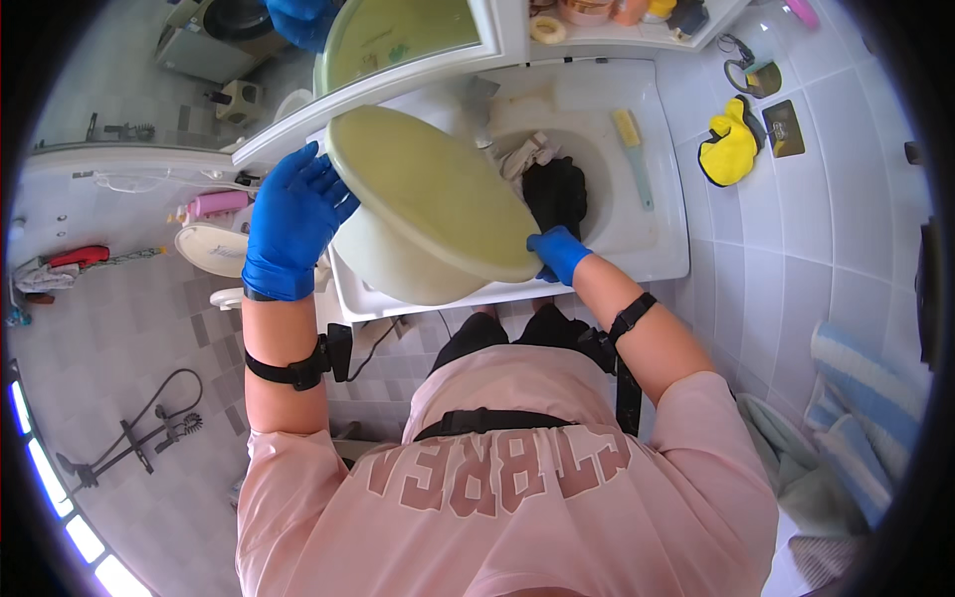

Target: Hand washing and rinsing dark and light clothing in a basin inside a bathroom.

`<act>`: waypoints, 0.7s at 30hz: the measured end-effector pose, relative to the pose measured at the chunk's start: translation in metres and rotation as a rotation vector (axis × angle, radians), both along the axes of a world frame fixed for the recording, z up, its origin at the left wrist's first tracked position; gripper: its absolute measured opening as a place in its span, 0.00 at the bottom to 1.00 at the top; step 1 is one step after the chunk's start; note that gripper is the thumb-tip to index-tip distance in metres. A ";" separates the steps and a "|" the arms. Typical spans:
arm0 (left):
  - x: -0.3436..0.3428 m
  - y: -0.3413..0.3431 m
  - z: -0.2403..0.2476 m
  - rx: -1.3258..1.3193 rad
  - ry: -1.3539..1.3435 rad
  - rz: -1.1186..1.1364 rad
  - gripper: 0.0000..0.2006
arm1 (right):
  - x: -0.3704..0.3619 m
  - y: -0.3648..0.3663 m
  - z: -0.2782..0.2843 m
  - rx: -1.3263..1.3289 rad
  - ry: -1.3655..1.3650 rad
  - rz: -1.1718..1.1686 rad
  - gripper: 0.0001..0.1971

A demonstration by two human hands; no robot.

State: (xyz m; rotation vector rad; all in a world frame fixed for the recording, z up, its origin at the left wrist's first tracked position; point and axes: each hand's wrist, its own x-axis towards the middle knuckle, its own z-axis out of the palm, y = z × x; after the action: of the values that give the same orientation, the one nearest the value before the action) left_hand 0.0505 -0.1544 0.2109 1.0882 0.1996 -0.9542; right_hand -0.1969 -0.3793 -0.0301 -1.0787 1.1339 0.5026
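A large pale yellow-green plastic basin (428, 189) is tilted over the front left of a white sink (665, 214). My right hand (560, 254), in a blue glove, grips its lower right rim. At its left edge is my left hand (295, 224), also gloved in blue, with fingers stretched out along the rim; whether they bear its weight I cannot tell. In the sink bowl lies a dark wet-looking cloth (555, 194), with a whitish cloth (527, 154) beside it. A long-handled brush (634, 159) rests on the sink's right side.
A mirrored cabinet door (398, 75) hangs open close above the basin, reflecting it. Bottles and jars (587, 12) fill the shelf behind. A yellow glove or cloth (731, 144) hangs on the right tiled wall. Blue-striped towels (860, 408) hang at lower right; a pink bottle (217, 204) is at left.
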 end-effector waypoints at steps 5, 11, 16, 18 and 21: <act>-0.023 -0.027 0.022 0.087 0.034 0.190 0.19 | -0.003 -0.019 0.009 0.044 -0.052 0.108 0.16; -0.038 -0.011 0.037 -0.012 0.056 0.241 0.23 | -0.005 -0.014 0.015 0.111 -0.111 0.232 0.14; -0.062 -0.036 0.057 0.004 0.043 0.343 0.26 | 0.001 0.006 -0.031 0.247 -0.069 0.257 0.13; -0.073 -0.058 0.063 -0.039 0.078 0.326 0.18 | -0.001 0.012 -0.043 0.432 -0.143 0.301 0.11; -0.086 -0.074 0.054 -0.021 0.031 0.323 0.16 | -0.001 0.032 -0.063 0.628 -0.200 0.341 0.11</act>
State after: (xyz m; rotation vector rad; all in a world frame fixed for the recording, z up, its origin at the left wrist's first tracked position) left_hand -0.0359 -0.2288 0.2647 0.9858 0.3783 -0.6817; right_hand -0.1978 -0.3477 -0.0930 -0.7419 0.5489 0.9245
